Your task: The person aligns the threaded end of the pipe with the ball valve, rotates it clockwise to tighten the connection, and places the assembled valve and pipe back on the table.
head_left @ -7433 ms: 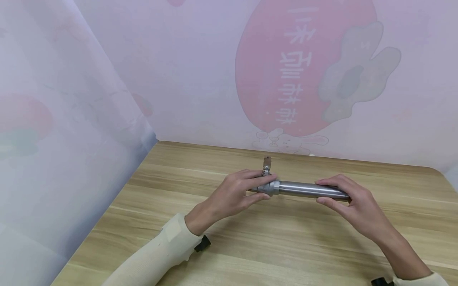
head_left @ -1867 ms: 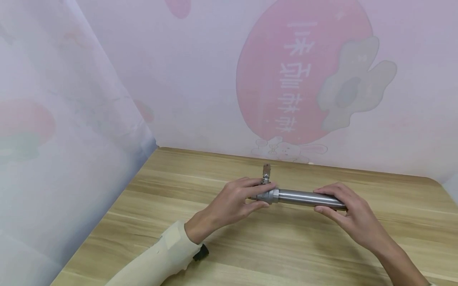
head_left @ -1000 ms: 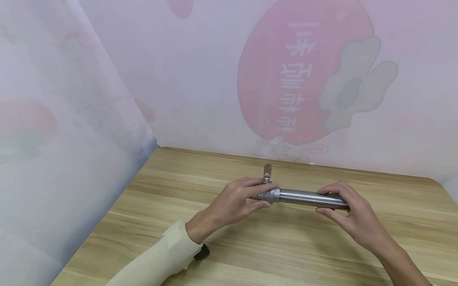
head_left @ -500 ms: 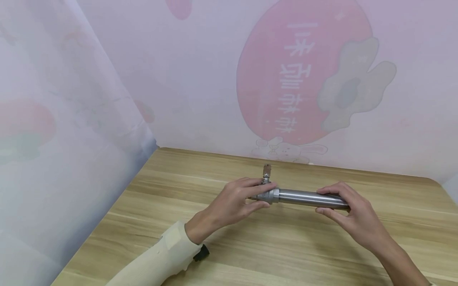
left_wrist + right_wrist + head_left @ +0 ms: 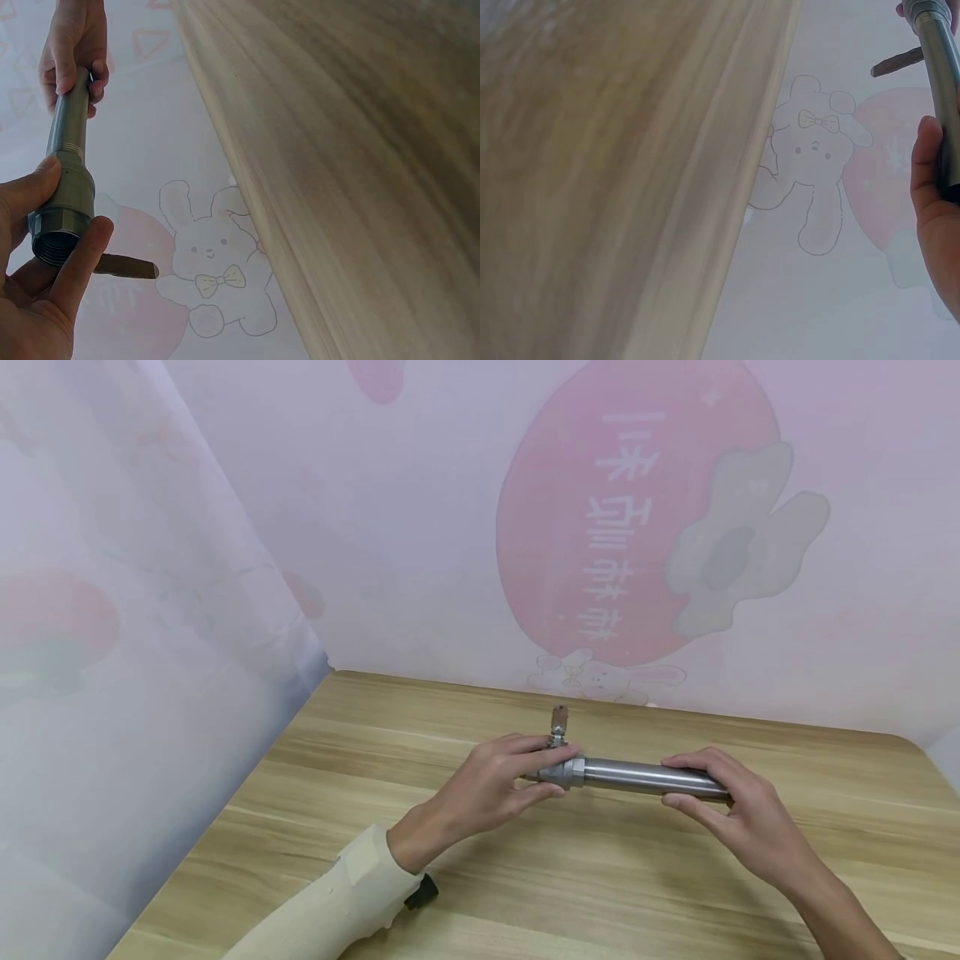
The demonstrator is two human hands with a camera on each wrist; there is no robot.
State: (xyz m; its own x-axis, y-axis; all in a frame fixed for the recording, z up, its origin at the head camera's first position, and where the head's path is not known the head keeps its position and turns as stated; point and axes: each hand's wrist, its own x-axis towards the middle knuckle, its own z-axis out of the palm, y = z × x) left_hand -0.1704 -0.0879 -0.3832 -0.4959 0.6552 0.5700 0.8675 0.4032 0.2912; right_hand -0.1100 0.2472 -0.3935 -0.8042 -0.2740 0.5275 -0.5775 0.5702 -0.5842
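Observation:
My left hand (image 5: 491, 785) grips a metal ball valve (image 5: 557, 772) between thumb and fingers. From its far side sticks up a flat lever handle (image 5: 559, 720), brownish with worn edges. A smooth steel pipe (image 5: 630, 774) joins the valve's right side at a hex collar, and a short band of thread shows at that joint in the left wrist view. The valve's open threaded mouth (image 5: 56, 246) faces the left palm. Near the pipe's right end, my right hand (image 5: 753, 814) holds it with the thumb on the near side and fingers over the far side, covering the tip.
Both hands work over a wood-grain table (image 5: 450, 902), its back edge against a pale printed curtain (image 5: 412, 527). Another curtain (image 5: 150, 652) hangs along the left side. A small black device (image 5: 422, 891) sits at the left sleeve's cuff (image 5: 367, 852).
Since the oldest frame, hands, pipe and table sit slightly lower in the head view, and the right cuff has left it. The right hand's grip shifts slightly along the pipe; the left hand keeps its hold.

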